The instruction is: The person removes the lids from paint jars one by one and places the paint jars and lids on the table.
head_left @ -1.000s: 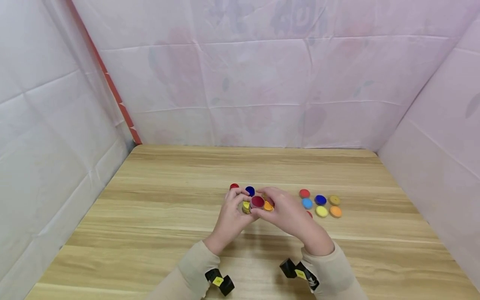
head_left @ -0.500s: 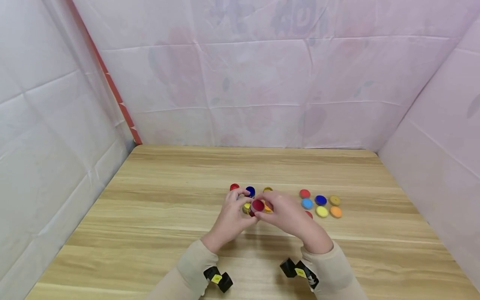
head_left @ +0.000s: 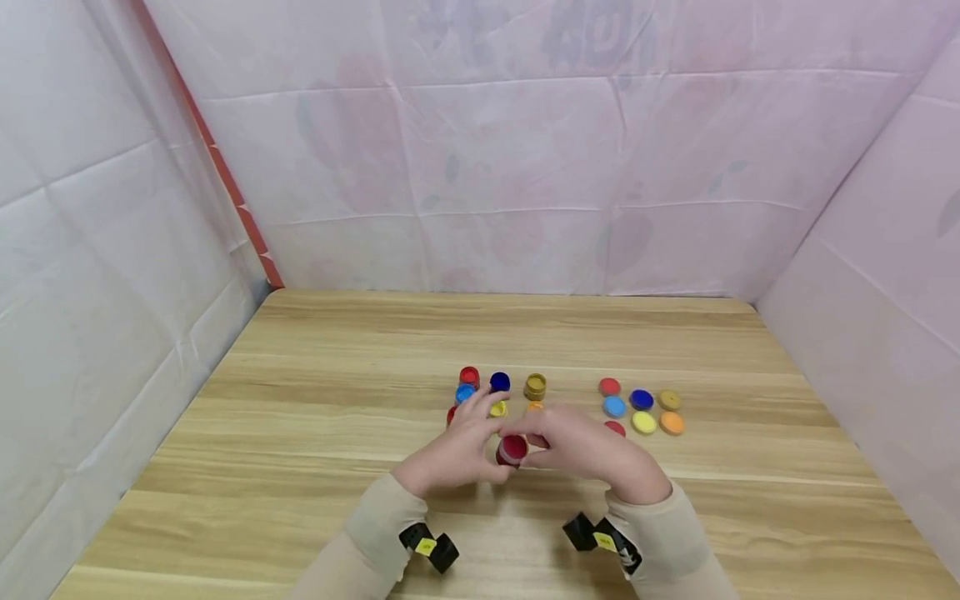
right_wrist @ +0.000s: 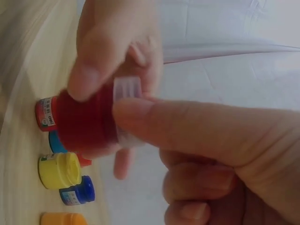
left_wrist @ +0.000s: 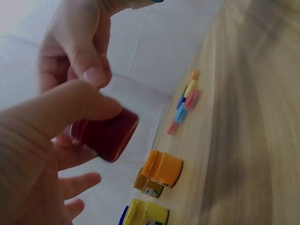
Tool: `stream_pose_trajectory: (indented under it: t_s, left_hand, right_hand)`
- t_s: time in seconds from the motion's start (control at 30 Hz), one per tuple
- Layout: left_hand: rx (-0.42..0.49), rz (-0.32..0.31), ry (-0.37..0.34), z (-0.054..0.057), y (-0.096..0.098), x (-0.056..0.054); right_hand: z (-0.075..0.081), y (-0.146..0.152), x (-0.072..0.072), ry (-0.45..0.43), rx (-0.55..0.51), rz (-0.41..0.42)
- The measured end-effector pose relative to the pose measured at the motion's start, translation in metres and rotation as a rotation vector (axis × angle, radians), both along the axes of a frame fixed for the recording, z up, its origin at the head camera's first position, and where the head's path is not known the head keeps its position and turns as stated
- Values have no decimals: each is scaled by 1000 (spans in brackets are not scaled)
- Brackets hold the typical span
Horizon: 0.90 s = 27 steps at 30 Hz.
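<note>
A dark red paint jar (head_left: 513,450) is held above the table between both hands in the head view. My left hand (head_left: 457,446) grips its body, thumb on one side, as the left wrist view shows of the jar (left_wrist: 110,136). My right hand (head_left: 581,446) has its thumb on the translucent lid (right_wrist: 125,89) in the right wrist view, pinching it at the jar's end. The finger opposite that thumb is hidden. Just beyond the hands stand a yellow jar (head_left: 498,409) and an orange jar (left_wrist: 163,168).
Further back on the wooden table (head_left: 360,350) are a red jar (head_left: 468,377), a dark blue jar (head_left: 500,382), a gold jar (head_left: 536,387) and a light blue jar (head_left: 465,393). Several coloured discs, like jar lids, lie to the right, among them a yellow disc (head_left: 643,423).
Both hands have moved nearer the body with the dark red jar, uncovering more of the jars behind. The left hand's fingers have spread somewhat. The discs at right have stayed put.
</note>
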<state>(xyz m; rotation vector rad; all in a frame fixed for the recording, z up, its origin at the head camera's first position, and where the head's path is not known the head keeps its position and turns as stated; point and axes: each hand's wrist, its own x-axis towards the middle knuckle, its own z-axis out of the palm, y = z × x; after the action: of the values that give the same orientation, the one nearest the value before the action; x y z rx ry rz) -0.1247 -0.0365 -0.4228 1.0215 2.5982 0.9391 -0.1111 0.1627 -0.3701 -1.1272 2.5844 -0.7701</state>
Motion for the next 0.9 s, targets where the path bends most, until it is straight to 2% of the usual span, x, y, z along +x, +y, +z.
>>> stream_pose_trajectory:
  t_s: [0.13, 0.23, 0.33, 0.4, 0.6, 0.7, 0.9]
  left_hand:
    - [-19, -97, -37, 3, -3, -1]
    - [-28, -104, -29, 2, -3, -1]
    - [-43, -46, 16, -1, -3, -2]
    - [-62, 15, 72, -4, -2, -2]
    - [-147, 196, 250, -15, -2, -7]
    - [-191, 248, 285, -19, -3, -7]
    - [-224, 293, 300, -23, -5, -5]
  right_hand:
    - [5, 3, 3, -127, -33, 43]
    - [9, 5, 5, -166, -22, 16]
    - [11, 10, 6, -153, -13, -41]
    - [12, 16, 5, -142, -15, -114]
    - [17, 44, 2, -77, 8, -431]
    - [17, 63, -1, -78, 31, -541]
    - [6, 99, -8, -159, 107, -666]
